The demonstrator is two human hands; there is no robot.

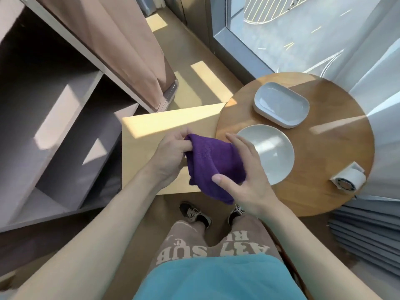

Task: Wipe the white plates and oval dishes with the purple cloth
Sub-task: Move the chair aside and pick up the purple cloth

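Left hand (173,152) pinches purple cloth (212,165) top corner; my right hand (249,182) thumb-grips its lower edge, mid-frame, beside white plate (275,154) on bench (324,169).

Shorts (188,232), brown, with pale block lettering across both legs. Left leg: "SUB", clear. Right leg: looks like "A17", though the reading is uncertain because the fabric folds. In the smaller row above, only an "R" can be made out; the rest is creased and unreadable. No other text is legible.

Bright window sunlight, hard shadows, plate (270,152) glare, soft blur, wide-angle edge distortion.
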